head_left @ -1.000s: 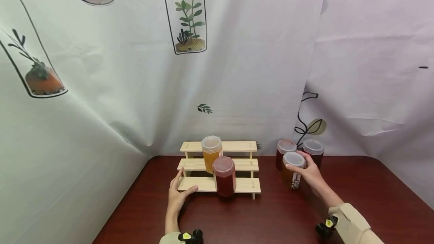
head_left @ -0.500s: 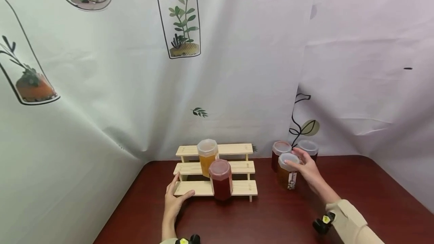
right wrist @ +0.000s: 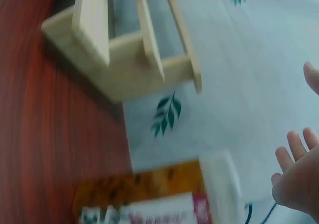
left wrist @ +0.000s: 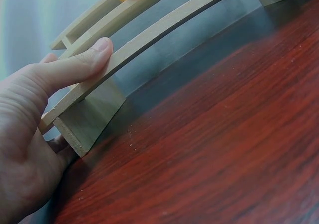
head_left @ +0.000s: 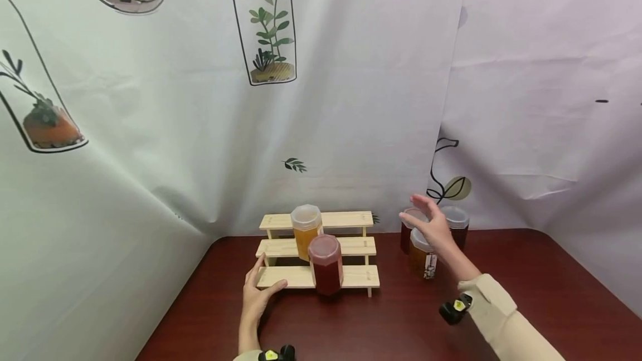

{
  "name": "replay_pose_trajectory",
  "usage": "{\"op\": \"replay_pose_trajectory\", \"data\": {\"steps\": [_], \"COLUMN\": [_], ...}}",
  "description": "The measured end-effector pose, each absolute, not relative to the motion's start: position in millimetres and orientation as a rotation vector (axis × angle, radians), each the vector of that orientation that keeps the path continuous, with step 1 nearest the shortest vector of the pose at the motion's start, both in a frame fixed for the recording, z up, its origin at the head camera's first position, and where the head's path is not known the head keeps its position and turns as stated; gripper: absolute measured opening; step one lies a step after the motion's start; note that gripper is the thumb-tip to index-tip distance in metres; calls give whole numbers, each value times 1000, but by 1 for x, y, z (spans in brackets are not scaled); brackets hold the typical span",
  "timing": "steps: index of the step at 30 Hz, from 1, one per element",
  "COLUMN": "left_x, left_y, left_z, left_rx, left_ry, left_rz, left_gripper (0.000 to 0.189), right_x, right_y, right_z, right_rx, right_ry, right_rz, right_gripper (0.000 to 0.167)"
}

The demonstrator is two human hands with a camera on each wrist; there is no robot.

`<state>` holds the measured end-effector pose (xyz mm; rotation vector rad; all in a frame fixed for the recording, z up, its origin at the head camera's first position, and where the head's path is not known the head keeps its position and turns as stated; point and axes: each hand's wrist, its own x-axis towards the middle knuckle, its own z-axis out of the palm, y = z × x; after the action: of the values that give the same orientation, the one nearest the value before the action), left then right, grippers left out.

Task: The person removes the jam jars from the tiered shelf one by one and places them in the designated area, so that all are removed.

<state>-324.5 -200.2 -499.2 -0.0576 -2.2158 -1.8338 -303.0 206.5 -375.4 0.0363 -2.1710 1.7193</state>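
A three-step wooden display rack (head_left: 358, 276) stands on the table. My left hand (head_left: 253, 299) grips its left end, with the thumb (left wrist: 92, 62) across the lowest step and the other fingers partly hidden behind the end. A yellow-orange jar (head_left: 304, 241) stands on the middle step, a dark red jar (head_left: 327, 274) on the lowest. To the right, my right hand (head_left: 435, 230) hovers with spread fingers above an amber jar (head_left: 420, 263) with a white lid and a label. It holds nothing; in the right wrist view the fingers are apart from that jar (right wrist: 144, 189).
Two more dark red jars, a left one (head_left: 405, 238) and a right one (head_left: 460, 237), stand behind the amber jar near the wall. A white cloth (head_left: 371, 127) with plant prints hangs behind the reddish-brown table (head_left: 351, 327).
My right hand has let go of the amber jar's lid and risen up and left of it. The jars and rack stay put, and my left hand keeps its place.
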Motion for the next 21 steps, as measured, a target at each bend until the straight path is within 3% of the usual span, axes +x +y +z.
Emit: {"op": "replay_pose_trajectory", "data": {"steps": [21], "left_x": [-324], "left_y": [-200], "left_z": [-501], "left_rx": [-78], "left_ry": [-2205], "left_rz": [-1827], "left_gripper": [89], "right_x": [-334], "right_y": [96], "right_z": [-350], "right_rx": [334], "right_ry": [-2058], "right_rz": [1999], "right_gripper": [65]}}
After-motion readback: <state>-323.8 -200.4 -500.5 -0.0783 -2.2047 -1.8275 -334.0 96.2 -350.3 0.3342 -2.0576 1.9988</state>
